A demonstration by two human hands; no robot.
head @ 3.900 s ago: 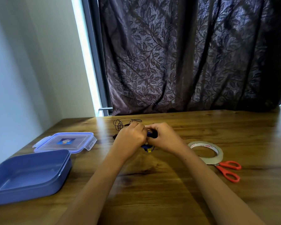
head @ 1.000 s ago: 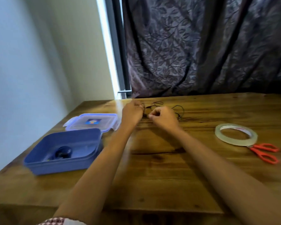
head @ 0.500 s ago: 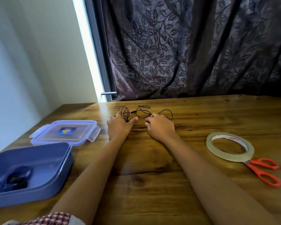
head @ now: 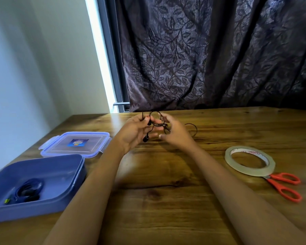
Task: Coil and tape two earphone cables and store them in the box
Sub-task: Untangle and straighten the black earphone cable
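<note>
Head view: where is the black earphone cable (head: 159,124)?

— It is lifted just above the wooden table (head: 166,200), tangled between both hands. The left hand (head: 131,131) pinches strands at its fingertips, and an earbud (head: 146,138) dangles below. The right hand (head: 177,133), slightly blurred, curls its fingers round the other side. One loop trails behind it onto the table.

— And the box?

— The blue box (head: 74,174) sits open at the left with a coiled blue cable (head: 27,190) inside. Its lid (head: 78,144) lies just behind. At the right, a tape roll (head: 245,171) touches orange scissors (head: 283,186).
</note>
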